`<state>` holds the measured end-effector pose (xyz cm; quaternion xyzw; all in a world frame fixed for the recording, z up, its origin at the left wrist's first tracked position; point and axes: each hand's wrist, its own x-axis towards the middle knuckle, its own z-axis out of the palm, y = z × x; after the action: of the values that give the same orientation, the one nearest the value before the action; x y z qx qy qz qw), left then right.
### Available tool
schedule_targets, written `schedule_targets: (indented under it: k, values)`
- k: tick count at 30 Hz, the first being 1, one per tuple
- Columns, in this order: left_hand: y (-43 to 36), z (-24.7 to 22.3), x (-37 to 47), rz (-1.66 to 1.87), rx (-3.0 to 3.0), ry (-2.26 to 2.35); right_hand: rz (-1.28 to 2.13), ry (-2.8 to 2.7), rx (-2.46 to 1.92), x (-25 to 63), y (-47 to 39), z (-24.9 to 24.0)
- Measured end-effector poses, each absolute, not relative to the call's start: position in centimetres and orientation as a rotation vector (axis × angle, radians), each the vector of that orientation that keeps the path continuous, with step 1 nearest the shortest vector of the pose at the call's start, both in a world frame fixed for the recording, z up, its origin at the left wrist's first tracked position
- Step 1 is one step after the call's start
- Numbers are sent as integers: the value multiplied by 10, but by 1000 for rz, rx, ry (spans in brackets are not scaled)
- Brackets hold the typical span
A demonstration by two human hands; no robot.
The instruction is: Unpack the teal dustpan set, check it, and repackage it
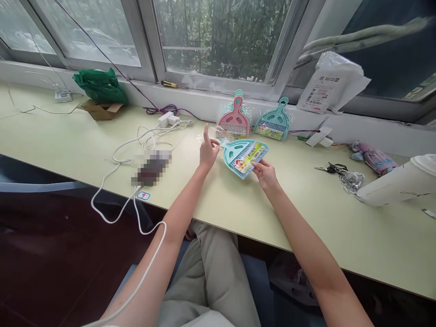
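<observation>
As right fingers hold the dustpan (teal), left fingers pinch it.

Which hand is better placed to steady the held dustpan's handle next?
Probably the left hand: it is at the handle end of the teal dustpan, while the right hand holds the wide, labelled end.

Pale yellow desk along gray-framed windows, dark reddish floor.
</observation>
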<state>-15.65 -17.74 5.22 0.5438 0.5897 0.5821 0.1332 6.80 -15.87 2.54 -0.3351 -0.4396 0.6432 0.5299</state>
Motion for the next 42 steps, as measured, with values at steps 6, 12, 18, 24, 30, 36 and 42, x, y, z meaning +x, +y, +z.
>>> schedule_targets:
  k: [6, 12, 18, 24, 30, 36, 42]
  values:
    - [-181, 57, -136, 1581, 1902, 1523, 1405, -998, -706, 58, -165, 26]
    - [-176, 59, -142, 1911, 1189, 1669, 1369, -986, -672, 57, -168, 30]
    - [-160, 49, -127, 1653, 939, 859, 1338, -935, -677, 53, -169, 31]
    - [-171, 40, -112, 1366, 936, 593, 1294, -883, -688, 53, -169, 32]
    - [-170, 40, -116, 1336, 884, 553, 1364, -951, -741, 54, -159, 29]
    - [-180, 40, -90, 1394, 847, 546, 1381, -914, -712, 56, -159, 31]
    - [-183, 41, -77, 1434, 1026, 645, 1341, -887, -668, 56, -161, 35]
